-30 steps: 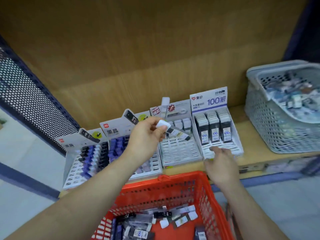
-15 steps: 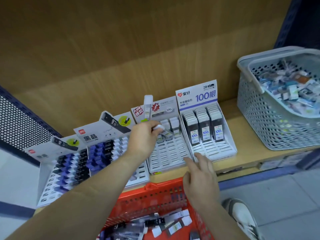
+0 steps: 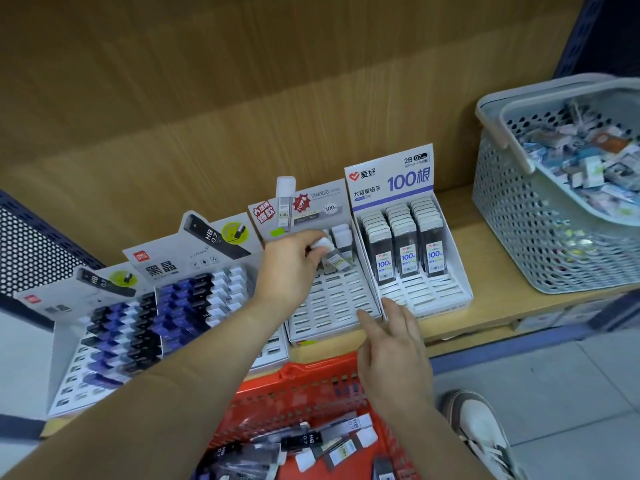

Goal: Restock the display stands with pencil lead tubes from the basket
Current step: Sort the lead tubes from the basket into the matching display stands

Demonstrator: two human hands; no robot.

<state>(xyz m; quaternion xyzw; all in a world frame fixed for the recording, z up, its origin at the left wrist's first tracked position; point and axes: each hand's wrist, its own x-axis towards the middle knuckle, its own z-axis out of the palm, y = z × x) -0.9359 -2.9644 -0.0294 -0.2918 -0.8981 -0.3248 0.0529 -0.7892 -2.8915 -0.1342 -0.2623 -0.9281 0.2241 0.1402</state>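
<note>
Since before, the left hand (image 3: 291, 265) has lowered the lead tube (image 3: 330, 252) to the stand (image 3: 332, 303) back rows, grip pinching its capped end, empty slots toward 6 o'clock, right hand (image 3: 394, 351) spread at the front edge above the basket (image 3: 311, 372)

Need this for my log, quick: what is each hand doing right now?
Left hand: pinches a white-capped lead tube at the grey display stand.
Right hand: open, fingers straight, holding nothing.
</note>
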